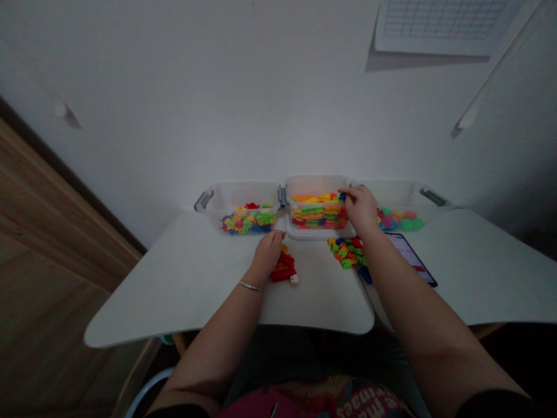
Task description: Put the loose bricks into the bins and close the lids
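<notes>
Blue piece (342, 197) at the fingertips of your right hand (362, 206), thumb and finger apparently pinching it above the right end of the middle bin (317, 183). A fingertip grip probably suits something so small.

Left hand (268, 252): low at the front of that bin, fingers curled together; cannot tell whether they hold anything. Just beside it, partly hidden by it, lie red blocks (284, 275) and a white block (295, 280).

Stacked strips fill the middle bin, perhaps layered to pack tightly. Loose mixed pieces (343, 253) lie in front, partly under your right forearm, likely for easy reach.

Farther out: left bin (243, 191) and right bin (391, 191) flank the middle one, lidless, back near the wall, seemingly leaving the front of the bench (209, 284) for your hands. Phone (411, 258) lies screen up, presumably for viewing.
</notes>
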### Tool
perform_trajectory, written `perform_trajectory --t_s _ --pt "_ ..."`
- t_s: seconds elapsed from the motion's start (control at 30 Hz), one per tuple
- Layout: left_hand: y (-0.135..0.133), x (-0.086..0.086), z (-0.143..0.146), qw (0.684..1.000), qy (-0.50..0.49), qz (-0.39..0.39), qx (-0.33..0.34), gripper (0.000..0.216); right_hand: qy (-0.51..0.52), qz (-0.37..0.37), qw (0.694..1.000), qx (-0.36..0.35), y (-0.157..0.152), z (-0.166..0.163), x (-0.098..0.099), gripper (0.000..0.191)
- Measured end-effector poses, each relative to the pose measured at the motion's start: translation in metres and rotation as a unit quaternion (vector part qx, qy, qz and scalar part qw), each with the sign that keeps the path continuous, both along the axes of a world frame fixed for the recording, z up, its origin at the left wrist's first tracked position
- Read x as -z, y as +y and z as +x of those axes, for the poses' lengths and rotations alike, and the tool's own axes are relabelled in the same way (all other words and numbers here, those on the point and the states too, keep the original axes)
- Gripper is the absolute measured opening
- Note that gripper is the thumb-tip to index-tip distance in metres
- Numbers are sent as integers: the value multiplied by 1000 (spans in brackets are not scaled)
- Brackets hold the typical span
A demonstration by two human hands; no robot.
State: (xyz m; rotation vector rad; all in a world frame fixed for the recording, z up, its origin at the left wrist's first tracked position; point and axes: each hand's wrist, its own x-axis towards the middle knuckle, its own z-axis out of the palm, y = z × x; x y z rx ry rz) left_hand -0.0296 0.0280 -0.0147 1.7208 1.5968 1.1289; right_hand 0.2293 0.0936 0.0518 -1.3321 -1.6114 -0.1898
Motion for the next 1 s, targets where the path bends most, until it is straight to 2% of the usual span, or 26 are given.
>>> perform_trajectory --t_s 0.13,0.37,0.6,0.77,0.83,0.87,0.93,1.0 --pt "0 0 0 1000 -6 -5 1 33 -5 18 999 35 -1 2 2 36" --pt "0 1 1 1000 -17 3 3 31 -85 -66 994 8 -2 -3 1 34" --pt "1 3 0 1000 -17 9 4 31 37 -72 996 -46 -3 0 0 31" --pt "1 -3 4 999 -39 -4 1 33 60 -1 998 -21 -26 -21 0 25" --pt "1 -6 8 998 -54 -13 -2 34 27 -1 997 -79 -42 -39 5 23" --pt "2 -7 9 998 -61 -14 -3 34 1 -24 991 -132 -50 -48 10 23" --pt "3 -8 11 997 -75 -10 -3 34 -51 -103 964 -240 -65 -66 23 21" --pt "6 -7 12 996 -87 -5 -7 34 -91 -168 941 -281 -76 -80 37 27"
